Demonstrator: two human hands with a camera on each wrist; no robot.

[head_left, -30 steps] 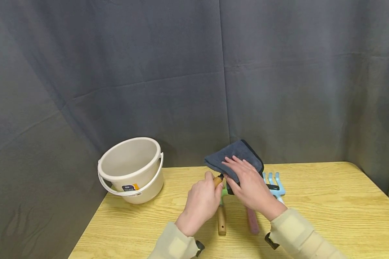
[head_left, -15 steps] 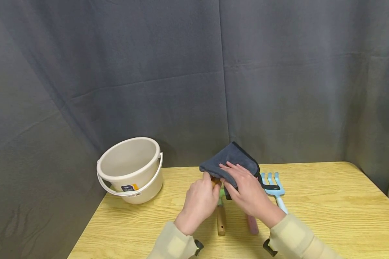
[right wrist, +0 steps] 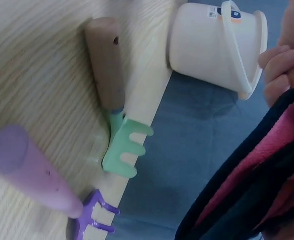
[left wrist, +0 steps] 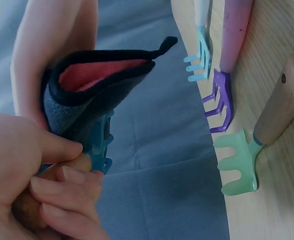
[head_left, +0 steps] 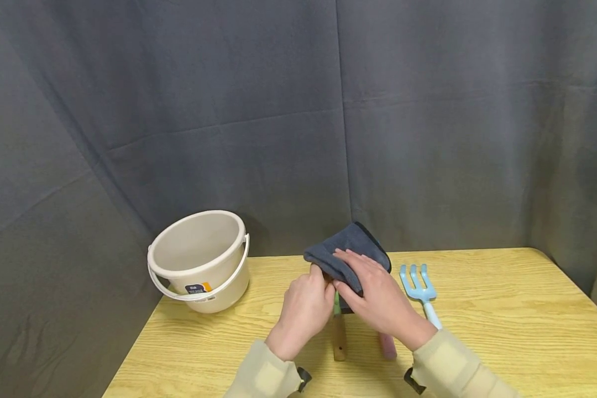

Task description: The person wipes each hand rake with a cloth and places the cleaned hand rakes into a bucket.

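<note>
We count one cream bucket on the table, one dark blue cloth, four hand rakes beside it, teal, green, purple, light blue, two hands.

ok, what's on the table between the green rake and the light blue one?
The purple rake, with its pink handle, lies between the green rake and the light blue rake. The left wrist view shows it best.

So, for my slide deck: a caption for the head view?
Both hands wrap a grey cloth round a tool, beside a bucket.
</note>
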